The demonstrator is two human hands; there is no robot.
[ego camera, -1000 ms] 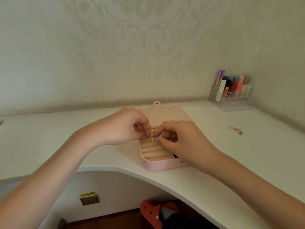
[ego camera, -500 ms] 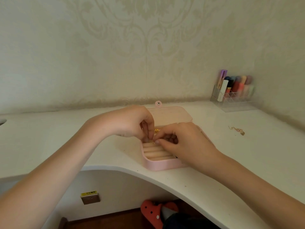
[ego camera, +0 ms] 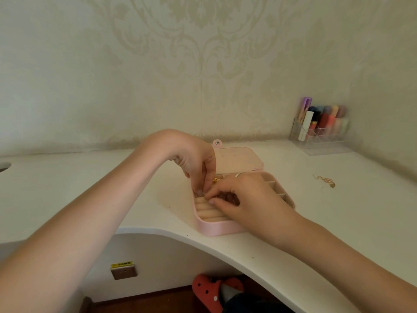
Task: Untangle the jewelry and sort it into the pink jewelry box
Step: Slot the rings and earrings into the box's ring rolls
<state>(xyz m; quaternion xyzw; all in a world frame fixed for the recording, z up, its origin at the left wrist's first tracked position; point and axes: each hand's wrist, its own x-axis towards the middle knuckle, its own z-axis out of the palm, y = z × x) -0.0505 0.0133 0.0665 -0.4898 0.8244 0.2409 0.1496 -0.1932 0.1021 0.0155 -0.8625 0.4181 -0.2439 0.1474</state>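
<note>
White curved tabletop point(ego camera: 67, 199) against patterned wallpaper. Right hand point(ego camera: 246, 199) lies over the open pink jewelry box point(ego camera: 216, 229), fingers curled and pinching something gold, too small to make out. Left hand point(ego camera: 198, 168) comes from above, fingertips pinched together beside it at the ring rolls. Box's long side runs left-right, lid lying flat behind. Another gold chain point(ego camera: 325, 180) sits well right of the hands.

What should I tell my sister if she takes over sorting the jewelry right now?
Left hand: fingertips down at the ring rolls, pinching a small gold piece.
Right hand: curled over the open pink jewelry box, working the same piece.
Done: box open; a ring sits inside.
Left: seat this piece, then fetch the gold chain lying on the desk to the right.
</note>
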